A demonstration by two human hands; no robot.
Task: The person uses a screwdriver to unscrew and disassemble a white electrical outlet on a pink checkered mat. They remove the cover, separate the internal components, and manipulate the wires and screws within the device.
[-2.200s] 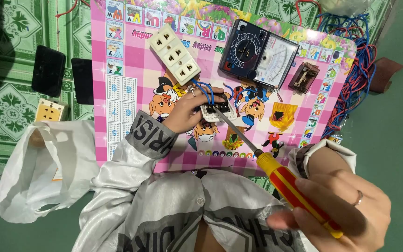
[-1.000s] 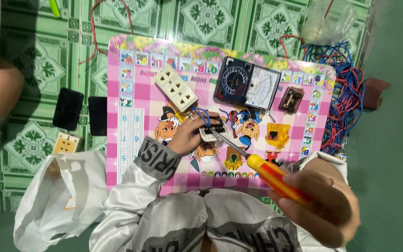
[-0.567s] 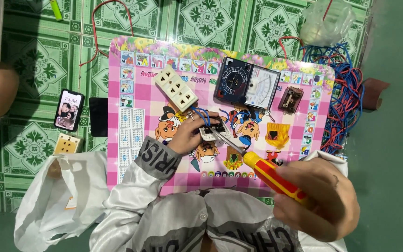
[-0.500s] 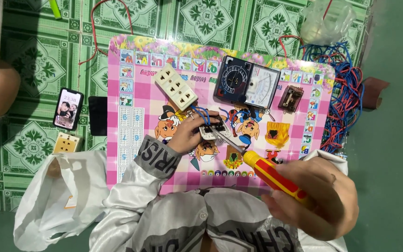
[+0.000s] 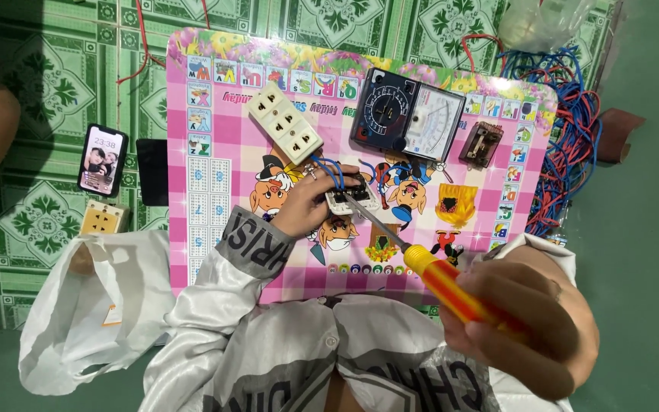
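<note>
- Head view: left hand (image 5: 306,204) pins a small white switch module (image 5: 351,197), blue wires attached, on the pink cartoon board (image 5: 215,145).
- Right hand (image 5: 528,324) is clenched around a yellow-and-red screwdriver (image 5: 440,278), tip at the module.
- Seemingly a terminal screw is being worked; next calls for steady turning without slipping.

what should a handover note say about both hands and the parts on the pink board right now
Left hand pins a small white switch module with blue wires on the pink cartoon board.
Right hand grips a yellow-and-red-handled screwdriver, tip on the module.
White three-outlet socket strip and black analogue multimeter lie above.
Done: wires reach the module.
Left: whether the screw is tight cannot be told.
</note>
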